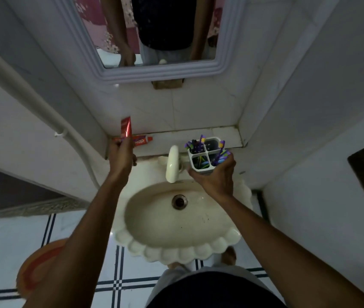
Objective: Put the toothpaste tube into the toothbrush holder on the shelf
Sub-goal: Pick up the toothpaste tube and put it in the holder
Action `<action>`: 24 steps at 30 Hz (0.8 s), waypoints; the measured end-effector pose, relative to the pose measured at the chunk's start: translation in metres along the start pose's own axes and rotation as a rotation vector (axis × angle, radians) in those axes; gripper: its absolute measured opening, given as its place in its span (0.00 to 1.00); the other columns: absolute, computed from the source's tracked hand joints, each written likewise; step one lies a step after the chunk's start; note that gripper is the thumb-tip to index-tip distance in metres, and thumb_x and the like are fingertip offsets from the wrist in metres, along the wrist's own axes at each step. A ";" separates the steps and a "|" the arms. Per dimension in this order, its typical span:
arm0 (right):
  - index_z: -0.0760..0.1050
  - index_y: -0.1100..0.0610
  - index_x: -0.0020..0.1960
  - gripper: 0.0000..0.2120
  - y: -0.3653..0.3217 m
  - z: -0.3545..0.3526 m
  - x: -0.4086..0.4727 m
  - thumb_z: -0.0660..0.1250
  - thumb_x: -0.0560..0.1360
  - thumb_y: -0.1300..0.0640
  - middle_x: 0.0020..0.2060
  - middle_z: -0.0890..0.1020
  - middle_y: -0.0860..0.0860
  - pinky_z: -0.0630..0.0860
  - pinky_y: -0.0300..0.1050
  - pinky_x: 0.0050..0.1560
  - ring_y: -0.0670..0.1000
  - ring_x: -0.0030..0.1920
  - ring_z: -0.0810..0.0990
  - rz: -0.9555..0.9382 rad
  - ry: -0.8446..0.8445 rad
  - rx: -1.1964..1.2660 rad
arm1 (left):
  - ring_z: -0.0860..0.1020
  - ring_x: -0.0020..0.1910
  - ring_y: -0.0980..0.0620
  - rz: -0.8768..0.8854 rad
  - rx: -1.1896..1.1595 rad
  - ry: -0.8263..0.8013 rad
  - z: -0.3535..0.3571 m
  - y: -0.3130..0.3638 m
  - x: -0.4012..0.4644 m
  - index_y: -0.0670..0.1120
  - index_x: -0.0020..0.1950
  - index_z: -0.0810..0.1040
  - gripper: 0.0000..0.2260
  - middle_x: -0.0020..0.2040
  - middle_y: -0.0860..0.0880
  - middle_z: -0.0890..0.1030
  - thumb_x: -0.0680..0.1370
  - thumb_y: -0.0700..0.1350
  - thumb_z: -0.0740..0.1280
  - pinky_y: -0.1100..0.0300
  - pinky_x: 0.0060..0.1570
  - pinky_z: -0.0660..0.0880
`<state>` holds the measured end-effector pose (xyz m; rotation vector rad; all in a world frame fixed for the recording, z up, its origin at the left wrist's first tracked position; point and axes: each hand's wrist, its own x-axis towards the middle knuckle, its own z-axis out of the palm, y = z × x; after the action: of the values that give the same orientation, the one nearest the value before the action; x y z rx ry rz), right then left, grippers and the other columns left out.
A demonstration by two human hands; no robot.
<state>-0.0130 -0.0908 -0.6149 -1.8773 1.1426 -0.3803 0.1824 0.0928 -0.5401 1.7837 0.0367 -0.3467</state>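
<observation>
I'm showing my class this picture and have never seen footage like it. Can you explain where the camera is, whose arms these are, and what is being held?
The one camera sits on a person's head, looking down, so both arms are theirs. The left hand holds a red toothpaste tube upright. A second tube lies on the shelf behind it. The right hand grips a white toothbrush holder with four compartments and purple brushes, held just in front of the shelf. Below are the sink and its tap. The mirror above reflects the person.

Toothbrush holder (204, 157) right of tap (172, 163) (shelf (225, 135) behind).
</observation>
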 end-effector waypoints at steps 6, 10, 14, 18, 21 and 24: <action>0.53 0.49 0.78 0.62 0.004 -0.011 0.004 0.83 0.58 0.26 0.70 0.71 0.49 0.81 0.57 0.63 0.57 0.71 0.77 0.013 -0.090 0.023 | 0.79 0.39 0.51 0.167 -0.098 -0.337 0.067 0.079 -0.043 0.44 0.61 0.77 0.16 0.44 0.47 0.79 0.89 0.54 0.58 0.57 0.38 0.81; 0.54 0.50 0.79 0.62 0.003 -0.019 0.008 0.84 0.59 0.28 0.72 0.73 0.52 0.81 0.54 0.64 0.57 0.72 0.76 0.000 -0.118 0.037 | 0.87 0.50 0.50 0.226 -0.080 -0.417 0.121 0.070 -0.054 0.44 0.62 0.80 0.15 0.52 0.46 0.87 0.81 0.52 0.74 0.52 0.53 0.83; 0.53 0.47 0.78 0.61 0.005 -0.027 0.011 0.81 0.59 0.24 0.72 0.73 0.51 0.83 0.60 0.62 0.57 0.72 0.77 -0.026 -0.155 0.014 | 0.87 0.47 0.55 0.378 0.153 -0.306 0.148 0.050 -0.055 0.47 0.59 0.81 0.15 0.49 0.52 0.87 0.77 0.51 0.79 0.49 0.51 0.86; 0.51 0.47 0.79 0.62 0.006 -0.035 0.015 0.81 0.59 0.24 0.72 0.71 0.49 0.82 0.60 0.63 0.56 0.73 0.74 -0.036 -0.191 0.007 | 0.86 0.46 0.54 0.501 0.302 -0.276 0.159 0.040 -0.048 0.48 0.55 0.81 0.13 0.47 0.53 0.86 0.76 0.50 0.80 0.48 0.48 0.85; 0.52 0.47 0.78 0.61 0.005 -0.038 0.016 0.81 0.59 0.23 0.69 0.70 0.48 0.83 0.59 0.60 0.56 0.71 0.75 -0.043 -0.205 -0.011 | 0.85 0.48 0.52 0.572 0.435 -0.308 0.163 0.038 -0.044 0.47 0.60 0.81 0.14 0.51 0.51 0.86 0.79 0.51 0.77 0.50 0.50 0.85; 0.53 0.50 0.78 0.63 0.007 -0.037 0.018 0.80 0.59 0.22 0.71 0.72 0.50 0.83 0.59 0.59 0.57 0.71 0.76 -0.031 -0.195 -0.002 | 0.82 0.58 0.52 0.646 0.488 -0.282 0.158 0.037 -0.037 0.47 0.65 0.80 0.17 0.60 0.50 0.85 0.82 0.55 0.73 0.56 0.57 0.80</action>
<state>-0.0313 -0.1262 -0.6024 -1.8900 0.9842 -0.2082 0.1213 -0.0619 -0.5274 2.0858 -0.8686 -0.1347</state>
